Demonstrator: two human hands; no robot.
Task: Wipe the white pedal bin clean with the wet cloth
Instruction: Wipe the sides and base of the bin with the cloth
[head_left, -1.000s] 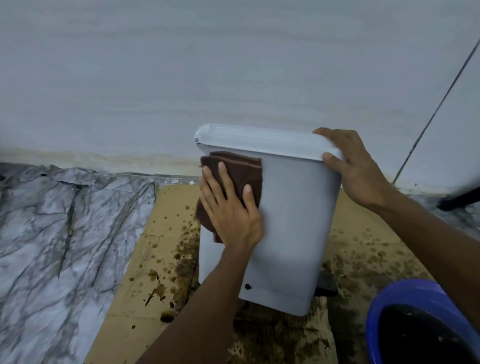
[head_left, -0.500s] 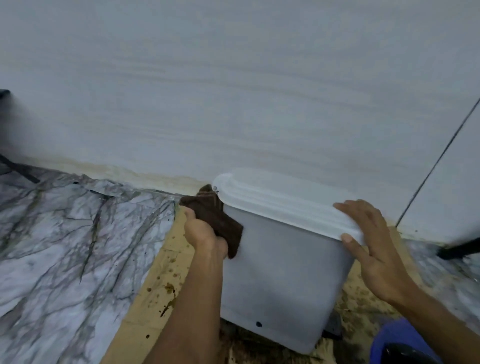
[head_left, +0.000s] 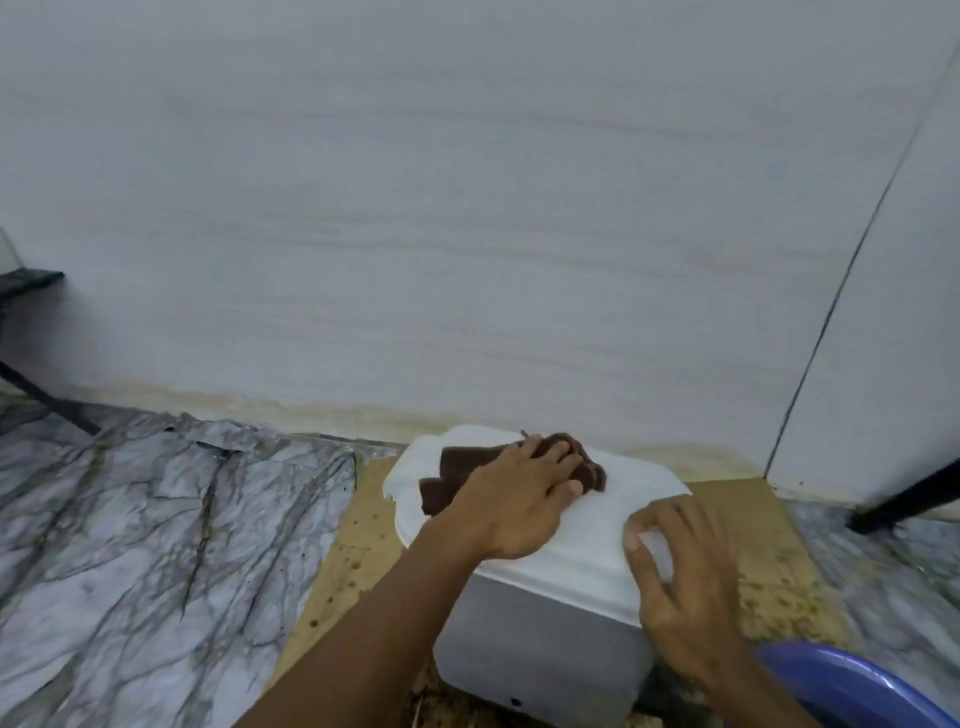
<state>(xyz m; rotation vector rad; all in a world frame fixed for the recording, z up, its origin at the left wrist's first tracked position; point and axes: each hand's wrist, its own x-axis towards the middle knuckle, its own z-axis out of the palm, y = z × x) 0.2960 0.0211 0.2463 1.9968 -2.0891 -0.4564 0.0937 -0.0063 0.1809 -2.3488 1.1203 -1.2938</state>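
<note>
Head view: left hand (head_left: 511, 501) flat, fingers straight, pressing the brown cloth (head_left: 460, 460) onto the lid (head_left: 597, 535). Right hand (head_left: 683, 592) apart from it, fingers spread on the lid's near right corner. White pedal bin (head_left: 540, 644) stands on stained cardboard (head_left: 332, 571) near the wall (head_left: 467, 208). Blue basin (head_left: 857, 686) just right, marble-pattern sheet (head_left: 130, 519) left.

A pale wall (head_left: 467, 208) fills the upper frame, with a thin dark seam (head_left: 831, 312) running down it at the right. A marble-patterned sheet (head_left: 130, 545) covers the floor at the lower left. Beside it, in the lower middle, lies spotted brown cardboard (head_left: 337, 561). A blue basin (head_left: 857, 686) shows in the lower right corner. A dark slanted leg (head_left: 909, 493) stands at the right edge.
</note>
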